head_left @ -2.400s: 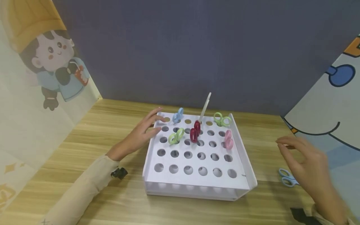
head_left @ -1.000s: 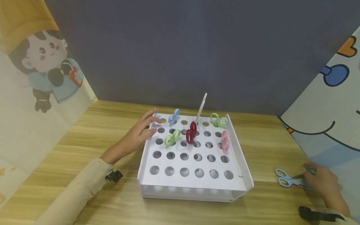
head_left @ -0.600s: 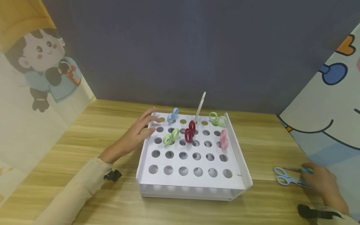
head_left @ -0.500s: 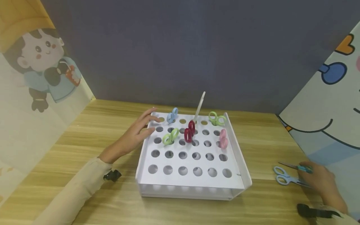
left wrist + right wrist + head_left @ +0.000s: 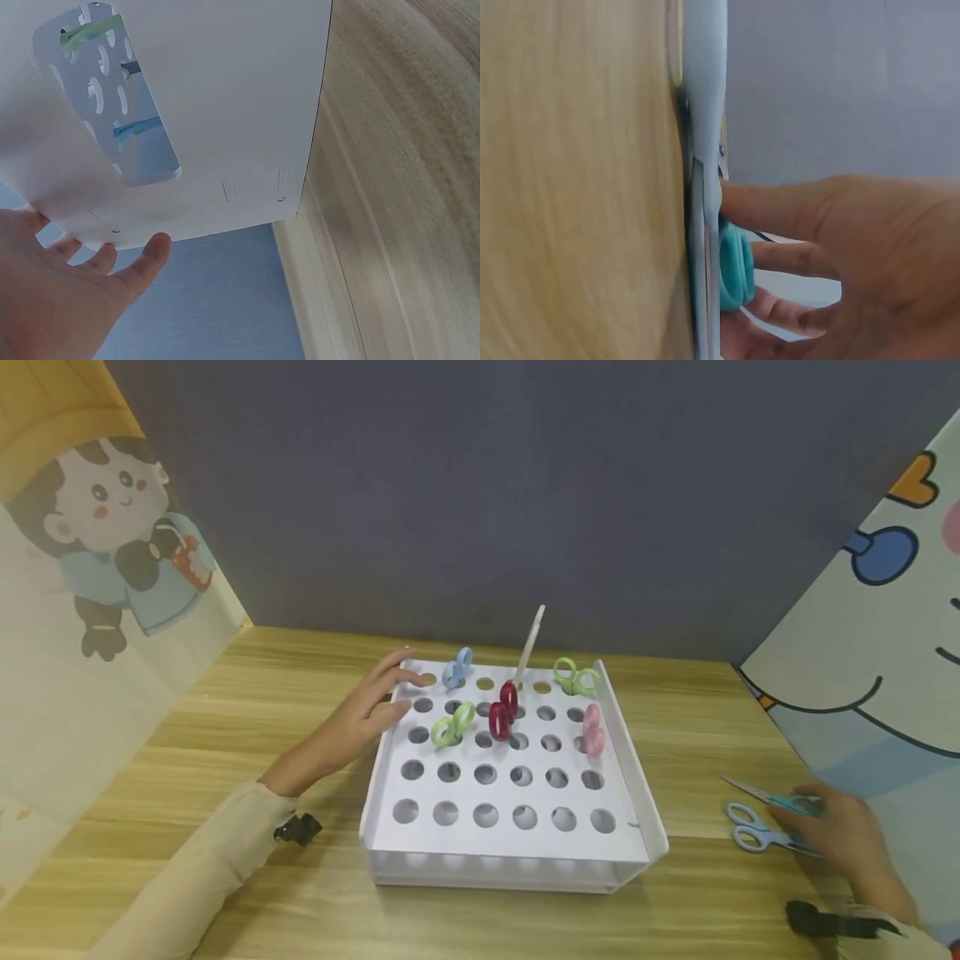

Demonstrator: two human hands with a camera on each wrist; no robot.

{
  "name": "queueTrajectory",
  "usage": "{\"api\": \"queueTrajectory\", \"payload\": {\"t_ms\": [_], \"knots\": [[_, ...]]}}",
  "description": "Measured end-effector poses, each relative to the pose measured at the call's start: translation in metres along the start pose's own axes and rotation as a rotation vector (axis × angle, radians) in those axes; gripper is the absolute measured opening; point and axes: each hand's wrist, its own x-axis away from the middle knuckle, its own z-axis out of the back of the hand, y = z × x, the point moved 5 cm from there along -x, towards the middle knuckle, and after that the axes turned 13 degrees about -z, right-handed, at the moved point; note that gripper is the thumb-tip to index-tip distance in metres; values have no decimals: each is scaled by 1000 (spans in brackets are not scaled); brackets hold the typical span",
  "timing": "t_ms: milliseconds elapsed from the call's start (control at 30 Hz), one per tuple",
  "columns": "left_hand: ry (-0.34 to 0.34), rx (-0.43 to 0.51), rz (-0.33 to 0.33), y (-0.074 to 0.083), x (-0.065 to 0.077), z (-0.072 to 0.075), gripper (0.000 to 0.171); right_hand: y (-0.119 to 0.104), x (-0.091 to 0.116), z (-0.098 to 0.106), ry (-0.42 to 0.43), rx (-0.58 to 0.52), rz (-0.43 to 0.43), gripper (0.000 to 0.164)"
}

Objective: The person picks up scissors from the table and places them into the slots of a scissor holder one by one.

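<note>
At the right of the table my right hand (image 5: 843, 831) pinches a pair of teal-handled scissors (image 5: 797, 804) by the handles; the blades point left. In the right wrist view the teal handles (image 5: 736, 268) sit between my thumb and fingers, partly behind blue scissors. Those light blue scissors (image 5: 752, 832) lie on the table just in front, blades partly under my hand. My left hand (image 5: 358, 722) rests with spread fingers on the left edge of a white rack with rows of round holes (image 5: 502, 839). The left wrist view shows its fingers (image 5: 142, 270) at the rack's side panel.
Several scissors stand handles up in the rack: blue (image 5: 457, 670), green (image 5: 453, 727), another green (image 5: 576, 677), dark red (image 5: 503, 712) and pink (image 5: 593, 731). A white stick-like thing (image 5: 529, 646) leans out behind the red pair. Grey and printed walls (image 5: 480, 510) enclose the wooden table.
My right hand has gone down to the table at the right and taken hold of the teal scissors, whose blades now emerge leftward. My left hand has stayed on the rack.
</note>
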Motion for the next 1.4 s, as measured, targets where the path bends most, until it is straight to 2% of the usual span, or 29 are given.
{"api": "queueTrajectory", "payload": {"t_ms": [167, 433, 667, 767, 933, 1033, 1267, 1400], "knots": [[0, -10, -6, 1, 0, 0, 29, -4, -1, -3, -25, -26, 5, 60], [3, -16, -6, 2, 0, 0, 29, -16, 2, -6, 36, -77, 120, 37], [5, -19, -9, 1, 0, 0, 28, -30, 10, 1, 33, -110, 97, 39], [3, -14, -9, 1, 0, 0, 28, -36, 15, 7, 110, -152, 114, 40], [-2, -14, -15, 0, 0, 0, 28, -50, 26, 18, 317, -219, 178, 40], [-4, -12, -15, -1, 0, 0, 28, -58, 30, 23, 409, -252, 209, 43], [-1, -9, -7, -1, 1, 0, 28, -76, 38, 29, 529, -358, 249, 46], [-6, -11, -4, 0, 0, 0, 28, -88, 46, 31, 607, -440, 365, 49]]}}
